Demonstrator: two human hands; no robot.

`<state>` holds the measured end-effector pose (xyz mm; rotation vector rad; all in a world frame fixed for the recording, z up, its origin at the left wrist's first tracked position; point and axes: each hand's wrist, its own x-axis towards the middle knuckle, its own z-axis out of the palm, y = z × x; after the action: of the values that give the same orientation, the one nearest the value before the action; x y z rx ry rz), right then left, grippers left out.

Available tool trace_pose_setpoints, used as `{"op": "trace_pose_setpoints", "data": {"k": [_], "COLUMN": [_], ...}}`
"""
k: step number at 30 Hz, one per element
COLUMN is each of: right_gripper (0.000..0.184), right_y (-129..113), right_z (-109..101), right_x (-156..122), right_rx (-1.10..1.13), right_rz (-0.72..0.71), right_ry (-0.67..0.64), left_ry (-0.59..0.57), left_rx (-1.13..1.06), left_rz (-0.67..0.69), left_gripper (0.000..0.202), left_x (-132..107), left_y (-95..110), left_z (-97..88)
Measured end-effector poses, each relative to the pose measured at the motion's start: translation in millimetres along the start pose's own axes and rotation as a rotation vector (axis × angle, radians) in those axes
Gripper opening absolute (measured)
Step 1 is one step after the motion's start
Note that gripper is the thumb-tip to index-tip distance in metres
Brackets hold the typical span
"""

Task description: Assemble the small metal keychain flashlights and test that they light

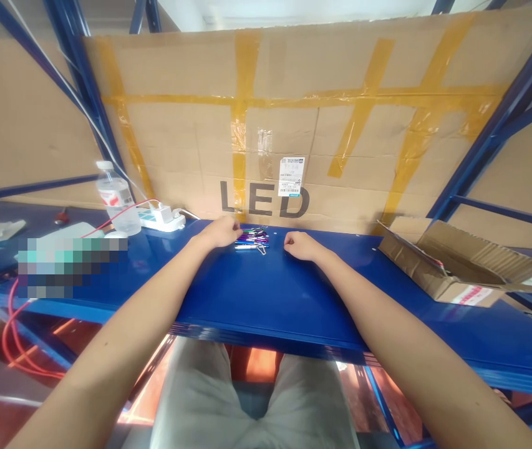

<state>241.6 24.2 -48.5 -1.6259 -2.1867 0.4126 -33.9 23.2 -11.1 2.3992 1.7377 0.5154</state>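
Note:
A small row of slim, shiny pen-like pieces (254, 237) in purple, blue, green and silver lies on the blue table. The nearest silver one has a clip-like loop at its right end; their exact kind is too small to tell. My left hand (221, 232) rests at the row's left end with its fingers curled in against the pieces, and its fingertips are partly hidden. To the right of the row, apart from it, my right hand (299, 245) lies on the table with its fingers curled closed and nothing visible in them.
Behind the blue table (266, 293) stands a large cardboard sheet (191, 149) marked LED. An open cardboard box (453, 265) sits at the right. On the left are a plastic bottle (118, 199), a white power strip (165, 218) and a red cable (10, 330).

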Motion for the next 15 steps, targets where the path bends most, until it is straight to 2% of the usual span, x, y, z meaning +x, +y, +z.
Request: {"op": "trace_pose_setpoints", "data": {"k": [3,6,11,15], "right_gripper": [0.01,0.009,0.006,0.006], "right_y": [-9,-29,-60,-65], "right_z": [1,6,14,13], "right_x": [-4,-10,-24,-29], "right_rx": [0.034,0.057,0.002,-0.024], "right_rz": [-0.076,-0.152,-0.173,-0.182], "right_ry": [-0.017,-0.013,-0.006,-0.048], "left_ry": [-0.127,-0.198,-0.185,-0.173], "left_rx": [-0.035,-0.006,0.085,0.155], "left_rz": [0.147,0.218,0.215,0.158], "left_gripper": [0.022,0.02,0.015,0.015], "left_x": [-5,-8,-11,-12], "left_y": [13,21,26,25], "left_z": [0.3,4.0,4.5,2.4]}}
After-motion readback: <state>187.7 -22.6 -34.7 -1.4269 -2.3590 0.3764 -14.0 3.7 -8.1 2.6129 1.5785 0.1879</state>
